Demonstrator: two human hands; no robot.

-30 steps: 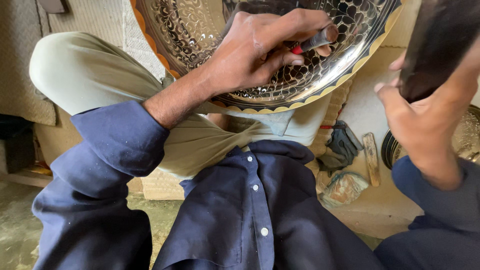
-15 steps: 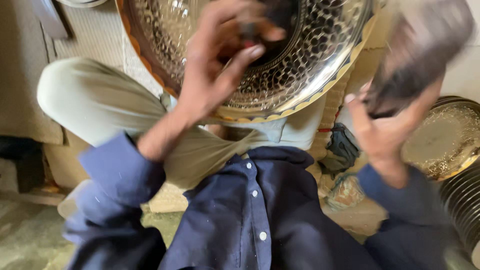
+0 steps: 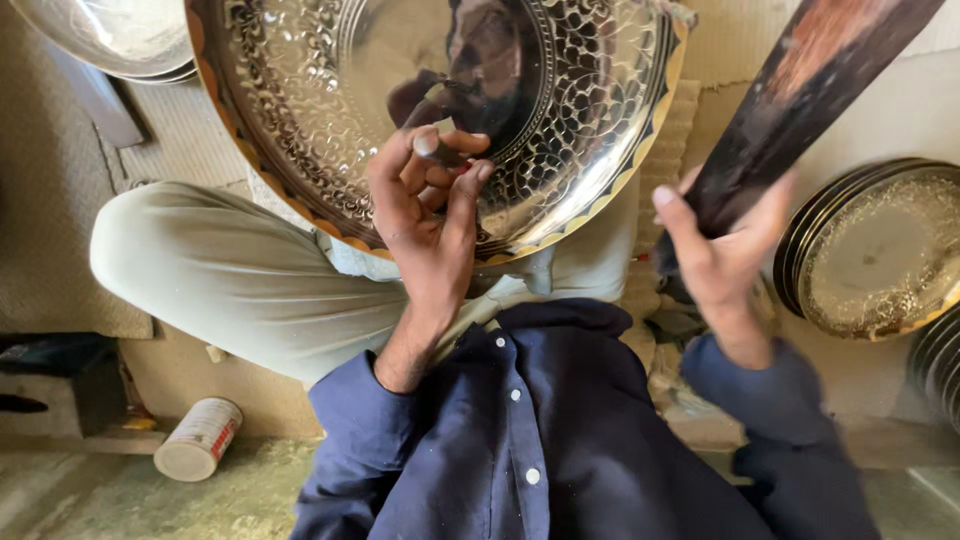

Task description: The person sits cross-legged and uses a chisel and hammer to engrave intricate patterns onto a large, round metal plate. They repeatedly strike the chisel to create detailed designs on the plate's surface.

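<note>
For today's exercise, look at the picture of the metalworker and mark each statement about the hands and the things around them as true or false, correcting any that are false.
1. The left hand pinches a small punch-like tool against the large patterned metal tray. True.
2. The right hand is empty. False: it grips a dark flat wooden bat, raised at a slant.
3. The large tray lies flat on the floor. False: it leans on the person's lap, against the bent knee.
4. A stack of patterned metal plates lies to the right of the right hand. True.
5. A small can lies on its side on the floor. True.
</note>
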